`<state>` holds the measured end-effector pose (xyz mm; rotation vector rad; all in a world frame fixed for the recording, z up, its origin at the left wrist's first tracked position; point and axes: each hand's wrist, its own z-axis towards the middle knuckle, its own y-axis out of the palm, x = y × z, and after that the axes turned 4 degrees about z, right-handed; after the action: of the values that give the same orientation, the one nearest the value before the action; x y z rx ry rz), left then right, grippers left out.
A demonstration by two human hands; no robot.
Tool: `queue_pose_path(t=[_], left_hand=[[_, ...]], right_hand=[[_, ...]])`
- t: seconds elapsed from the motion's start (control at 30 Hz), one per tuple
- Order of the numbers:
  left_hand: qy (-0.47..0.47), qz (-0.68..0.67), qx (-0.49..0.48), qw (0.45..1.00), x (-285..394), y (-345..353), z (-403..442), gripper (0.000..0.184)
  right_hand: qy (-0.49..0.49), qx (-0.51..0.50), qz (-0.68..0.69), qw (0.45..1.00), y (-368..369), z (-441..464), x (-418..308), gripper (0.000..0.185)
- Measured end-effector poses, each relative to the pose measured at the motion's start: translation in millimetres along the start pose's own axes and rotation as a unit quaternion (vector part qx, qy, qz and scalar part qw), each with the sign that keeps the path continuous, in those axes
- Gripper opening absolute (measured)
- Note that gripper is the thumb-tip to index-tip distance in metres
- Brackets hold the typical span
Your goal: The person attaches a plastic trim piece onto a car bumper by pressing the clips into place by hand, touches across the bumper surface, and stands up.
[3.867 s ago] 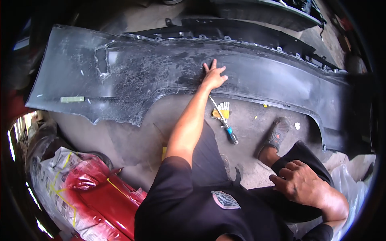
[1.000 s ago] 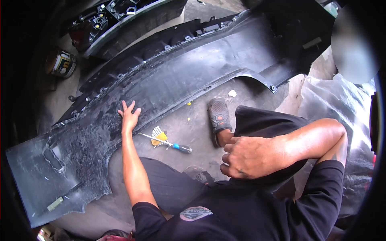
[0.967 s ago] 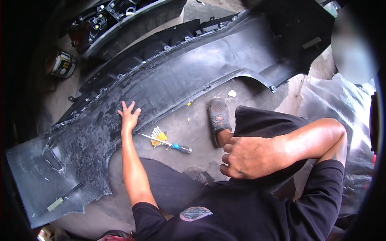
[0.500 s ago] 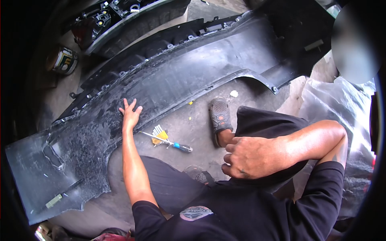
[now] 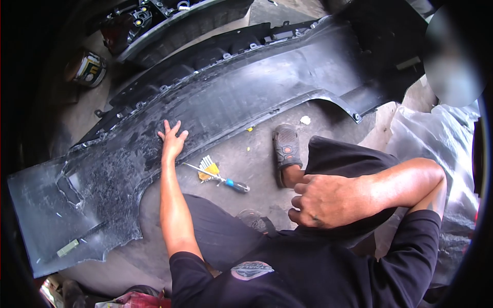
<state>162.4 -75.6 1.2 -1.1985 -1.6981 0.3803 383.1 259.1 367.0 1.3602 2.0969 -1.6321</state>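
A long black car bumper [image 5: 221, 102], dull and scuffed, lies across the floor in front of me. My left hand [image 5: 173, 143] rests on its surface near the lower edge, fingers spread, holding nothing. Close by on the floor lie a screwdriver [image 5: 237, 186] with a blue and dark handle and a yellow holder of hex keys [image 5: 209, 168]. Over my bent knee, my right hand [image 5: 328, 201] is curled into a loose fist, back up. Its palm is hidden, so what it holds, if anything, does not show.
Another dark car part [image 5: 190, 31] with lamp fittings lies beyond the bumper. A labelled can [image 5: 91, 69] stands at the upper left. Clear plastic sheeting [image 5: 423, 133] is spread at right. My sandalled foot [image 5: 286, 149] is near the bumper's wheel-arch cutout.
The view has shifted slightly, so the bumper and floor items appear a little higher and mostly farther right. My left hand stays spread on the bumper, and my right stays curled.
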Motion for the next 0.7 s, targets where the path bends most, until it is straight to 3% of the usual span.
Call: queue_pose_path(t=[0.7], left_hand=[[-0.002, 0.002, -0.002, 1.0, 2.5, -1.7, -1.8, 0.062]], right_hand=[[0.008, -0.029, -0.002, 1.0, -6.8, 2.4, -1.8, 0.017]])
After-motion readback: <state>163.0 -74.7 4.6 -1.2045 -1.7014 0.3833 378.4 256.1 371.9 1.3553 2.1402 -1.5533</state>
